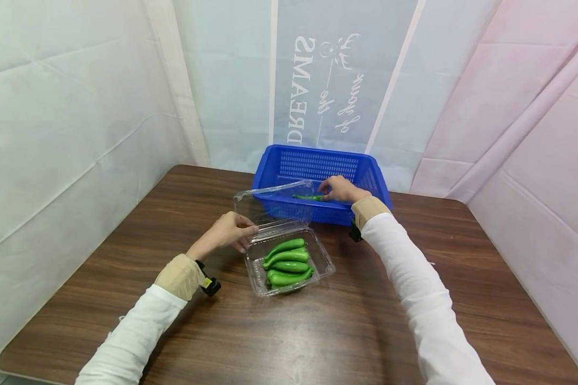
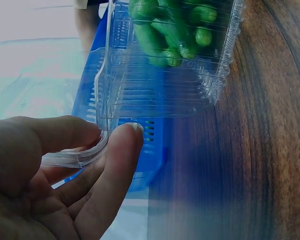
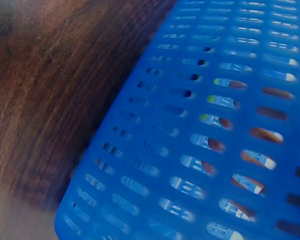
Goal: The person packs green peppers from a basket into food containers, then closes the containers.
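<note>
A clear plastic clamshell box (image 1: 325,260) lies on the table with its lid (image 1: 274,193) raised. Several green peppers (image 1: 289,255) lie side by side in its base. My left hand (image 1: 226,231) pinches the box's edge near the hinge between thumb and fingers; the left wrist view shows this grip (image 2: 85,165) close up. My right hand (image 1: 341,189) reaches over the near rim into a blue basket (image 1: 320,155), fingers curled at one end of a green pepper (image 1: 308,197). In the right wrist view the basket's slotted wall (image 3: 190,125) hides most of that hand.
The basket stands at the far edge of the brown wooden table (image 1: 173,214), directly behind the box, whose raised lid overlaps its near left side in the head view. Pale fabric sheets (image 1: 236,80) hang behind the table and at both sides.
</note>
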Motion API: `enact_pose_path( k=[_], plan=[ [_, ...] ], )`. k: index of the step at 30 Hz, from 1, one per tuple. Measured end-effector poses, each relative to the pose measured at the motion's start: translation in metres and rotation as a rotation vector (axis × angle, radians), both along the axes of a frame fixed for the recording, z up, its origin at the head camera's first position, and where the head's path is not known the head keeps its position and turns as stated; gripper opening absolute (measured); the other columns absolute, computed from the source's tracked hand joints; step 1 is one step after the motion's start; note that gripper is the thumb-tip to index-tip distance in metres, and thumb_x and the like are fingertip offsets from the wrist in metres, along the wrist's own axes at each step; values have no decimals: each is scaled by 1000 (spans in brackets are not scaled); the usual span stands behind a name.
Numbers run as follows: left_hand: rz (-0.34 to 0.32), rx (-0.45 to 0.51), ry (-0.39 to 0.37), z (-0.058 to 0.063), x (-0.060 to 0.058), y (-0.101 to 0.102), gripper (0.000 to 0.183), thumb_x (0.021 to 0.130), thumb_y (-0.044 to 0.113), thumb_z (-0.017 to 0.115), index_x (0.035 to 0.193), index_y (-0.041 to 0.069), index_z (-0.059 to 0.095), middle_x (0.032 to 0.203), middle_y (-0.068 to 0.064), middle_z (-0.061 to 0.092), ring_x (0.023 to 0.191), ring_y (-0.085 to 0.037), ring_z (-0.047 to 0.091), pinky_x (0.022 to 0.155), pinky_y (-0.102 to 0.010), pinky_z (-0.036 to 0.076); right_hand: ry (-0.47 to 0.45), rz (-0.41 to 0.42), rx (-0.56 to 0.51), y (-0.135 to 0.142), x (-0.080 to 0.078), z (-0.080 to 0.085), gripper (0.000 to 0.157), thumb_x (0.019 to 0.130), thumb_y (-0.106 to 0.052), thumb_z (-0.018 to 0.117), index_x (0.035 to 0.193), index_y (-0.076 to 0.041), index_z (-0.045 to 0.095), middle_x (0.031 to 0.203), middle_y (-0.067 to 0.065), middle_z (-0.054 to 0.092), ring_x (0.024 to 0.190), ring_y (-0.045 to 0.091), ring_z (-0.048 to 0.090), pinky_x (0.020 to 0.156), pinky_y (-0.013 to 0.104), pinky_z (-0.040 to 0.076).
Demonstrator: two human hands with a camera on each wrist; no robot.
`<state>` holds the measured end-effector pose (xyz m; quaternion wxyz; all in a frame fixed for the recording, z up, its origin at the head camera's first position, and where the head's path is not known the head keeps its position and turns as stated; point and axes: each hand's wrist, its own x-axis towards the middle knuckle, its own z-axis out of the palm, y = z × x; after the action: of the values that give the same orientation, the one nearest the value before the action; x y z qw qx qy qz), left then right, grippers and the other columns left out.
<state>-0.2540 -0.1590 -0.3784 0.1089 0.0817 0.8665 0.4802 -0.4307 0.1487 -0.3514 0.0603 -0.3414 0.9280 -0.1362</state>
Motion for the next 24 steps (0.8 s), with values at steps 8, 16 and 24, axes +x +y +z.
enact_pose_path(
  k=[8, 16, 24],
  plan=[
    [-11, -12, 13, 0, 0, -1, 30, 101, 14, 60, 117, -10, 66, 74, -15, 68, 58, -21, 67, 62, -46, 63, -2, -13, 65, -5, -6, -9, 30, 92, -5, 69, 118, 8, 67, 112, 23, 67, 106, 36, 61, 93, 48, 53],
    [1, -14, 5, 1, -1, 1, 29, 100, 14, 61, 117, -9, 66, 72, -13, 68, 57, -20, 66, 62, -45, 63, -19, -69, 125, -6, -10, -12, 30, 92, -5, 67, 121, 4, 67, 111, 21, 67, 105, 34, 62, 92, 48, 53],
    [-7, -13, 13, 0, -2, 0, 29, 100, 14, 61, 116, -10, 67, 71, -13, 67, 55, -19, 66, 60, -45, 63, -18, -84, 149, -5, -14, -15, 21, 91, -7, 70, 110, 1, 72, 107, 18, 69, 103, 33, 63, 90, 46, 54]
  ],
)
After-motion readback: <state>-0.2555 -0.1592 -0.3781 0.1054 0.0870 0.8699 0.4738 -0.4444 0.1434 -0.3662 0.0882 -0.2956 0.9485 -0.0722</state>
